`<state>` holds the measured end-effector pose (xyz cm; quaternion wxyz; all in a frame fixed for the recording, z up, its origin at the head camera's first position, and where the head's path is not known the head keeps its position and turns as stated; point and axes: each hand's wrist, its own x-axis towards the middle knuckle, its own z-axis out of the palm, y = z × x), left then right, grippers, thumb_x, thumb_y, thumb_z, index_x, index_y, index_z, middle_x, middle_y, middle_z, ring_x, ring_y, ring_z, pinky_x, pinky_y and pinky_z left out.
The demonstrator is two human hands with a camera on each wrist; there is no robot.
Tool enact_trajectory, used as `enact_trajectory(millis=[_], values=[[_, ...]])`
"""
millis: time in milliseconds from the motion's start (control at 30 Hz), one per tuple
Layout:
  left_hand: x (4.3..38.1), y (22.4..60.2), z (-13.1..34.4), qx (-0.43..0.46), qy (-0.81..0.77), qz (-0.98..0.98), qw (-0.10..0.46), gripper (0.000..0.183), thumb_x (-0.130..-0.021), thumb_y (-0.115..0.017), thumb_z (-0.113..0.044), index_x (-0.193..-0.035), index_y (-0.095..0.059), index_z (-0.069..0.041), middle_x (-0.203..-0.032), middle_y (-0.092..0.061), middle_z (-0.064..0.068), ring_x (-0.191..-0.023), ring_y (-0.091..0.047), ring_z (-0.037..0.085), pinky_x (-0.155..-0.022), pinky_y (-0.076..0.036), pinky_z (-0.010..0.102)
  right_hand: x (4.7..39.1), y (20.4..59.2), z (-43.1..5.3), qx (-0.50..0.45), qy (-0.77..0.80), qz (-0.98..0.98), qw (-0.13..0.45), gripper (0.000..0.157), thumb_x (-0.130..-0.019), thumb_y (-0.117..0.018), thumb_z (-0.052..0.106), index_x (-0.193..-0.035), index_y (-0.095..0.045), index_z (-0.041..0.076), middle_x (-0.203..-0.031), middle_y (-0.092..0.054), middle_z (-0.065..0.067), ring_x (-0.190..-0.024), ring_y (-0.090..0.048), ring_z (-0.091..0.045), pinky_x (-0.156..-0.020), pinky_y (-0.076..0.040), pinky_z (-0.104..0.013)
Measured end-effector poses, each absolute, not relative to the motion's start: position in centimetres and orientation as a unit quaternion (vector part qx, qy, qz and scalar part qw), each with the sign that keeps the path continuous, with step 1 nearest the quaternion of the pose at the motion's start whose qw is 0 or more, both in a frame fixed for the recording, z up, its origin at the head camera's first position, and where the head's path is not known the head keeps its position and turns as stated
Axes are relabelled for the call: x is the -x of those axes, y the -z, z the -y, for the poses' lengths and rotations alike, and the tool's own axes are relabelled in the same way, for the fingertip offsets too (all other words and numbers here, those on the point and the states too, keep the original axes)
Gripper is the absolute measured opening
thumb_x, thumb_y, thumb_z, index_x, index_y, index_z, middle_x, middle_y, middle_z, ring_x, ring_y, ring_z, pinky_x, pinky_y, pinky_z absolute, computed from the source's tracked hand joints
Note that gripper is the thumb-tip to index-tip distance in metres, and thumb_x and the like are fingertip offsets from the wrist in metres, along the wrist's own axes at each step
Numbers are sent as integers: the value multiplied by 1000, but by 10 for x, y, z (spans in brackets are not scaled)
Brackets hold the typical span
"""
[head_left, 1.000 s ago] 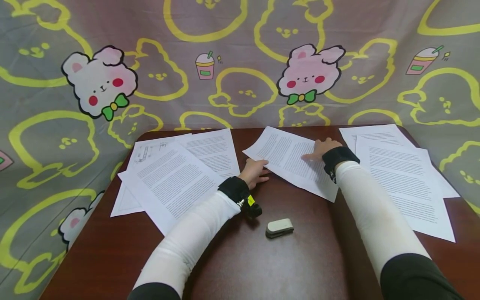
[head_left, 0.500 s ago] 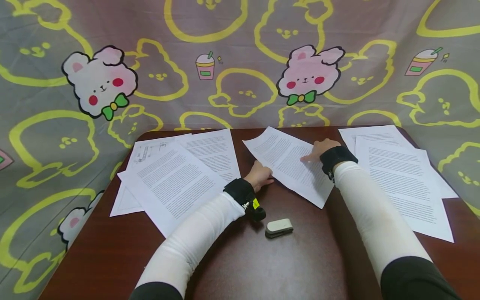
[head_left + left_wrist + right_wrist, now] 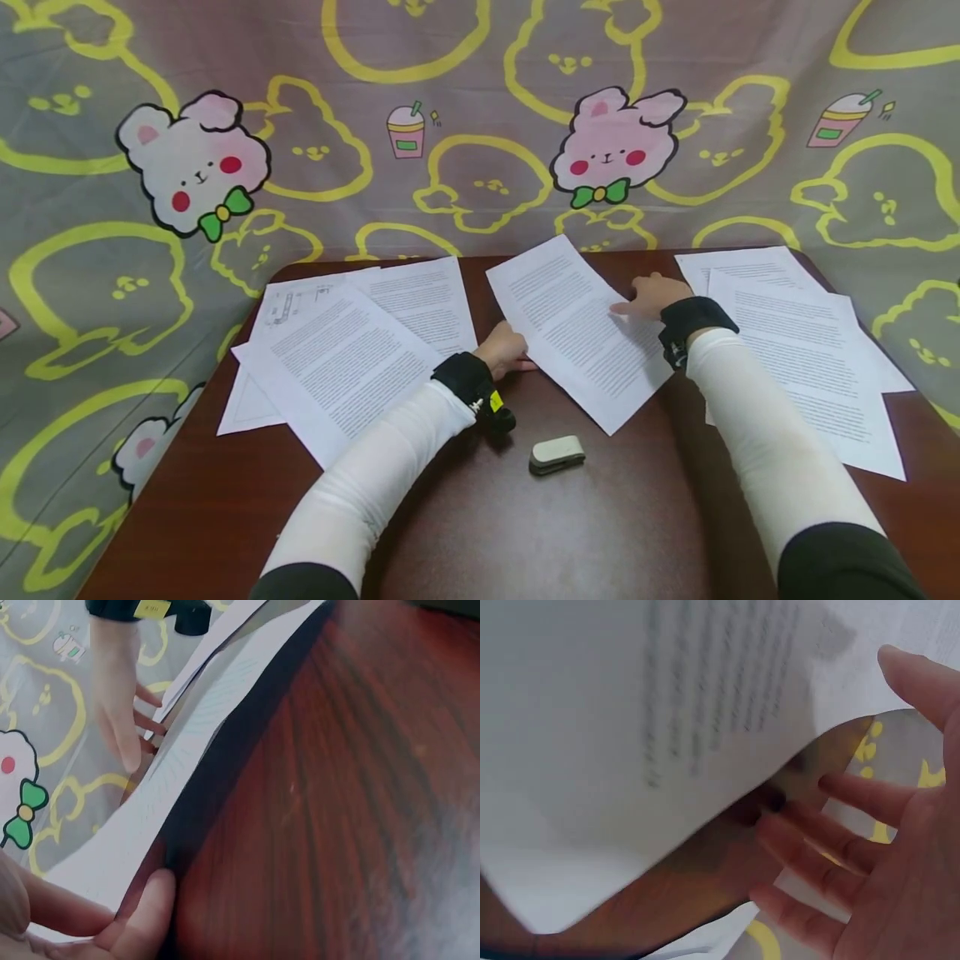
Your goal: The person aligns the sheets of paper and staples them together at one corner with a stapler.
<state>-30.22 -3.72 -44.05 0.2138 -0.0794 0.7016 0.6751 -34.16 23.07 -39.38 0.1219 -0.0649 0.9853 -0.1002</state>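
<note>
A printed sheet of paper (image 3: 577,333) lies at a slant between my hands, partly raised off the table. My left hand (image 3: 504,348) pinches its left edge; in the left wrist view the thumb (image 3: 154,907) and forefinger meet at that edge. On the sheet's right side is my right hand (image 3: 656,297), its fingers spread and loose. In the right wrist view the thumb (image 3: 919,682) stands well apart from the fingers, which lie near the paper's edge without gripping it.
Overlapping printed sheets (image 3: 352,367) lie at the left, with more sheets (image 3: 802,367) at the right. A small stapler-like object (image 3: 557,455) with a pale top rests on the brown table (image 3: 570,533). Behind hangs a patterned curtain (image 3: 480,108).
The middle sheet has turned clockwise, its lower corner swinging left and its upper end rising. My left hand shifted right, then back left. My right hand moved slightly right.
</note>
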Motion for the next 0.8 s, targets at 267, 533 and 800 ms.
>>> enact_trajectory(millis=[267, 533, 800], values=[[282, 403, 47, 97, -651, -709, 251, 50, -88, -39, 17, -138, -34, 9, -99, -51, 13, -73, -57, 19, -57, -54, 27, 345, 396, -237, 64, 175, -972, 145, 82, -91, -57, 54, -140, -40, -9, -138, -45, -31, -122, -44, -46, -102, -32, -61], [288, 405, 54, 73, -643, -723, 241, 49, -85, -37, 18, -132, -45, 6, -103, -57, 15, -83, -57, 22, -60, -55, 32, 335, 389, -230, 61, 233, -959, 148, 79, -96, -52, 48, -144, -30, -11, -144, -37, -32, -130, -37, -46, -107, -27, -58], [297, 402, 60, 99, -623, -741, 232, 50, -87, -41, 15, -136, -34, 9, -113, -48, 16, -82, -55, 22, -61, -56, 32, 335, 386, -228, 53, 306, -938, 156, 63, -99, -53, 35, -139, -39, -12, -138, -43, -30, -120, -44, -41, -104, -32, -55]])
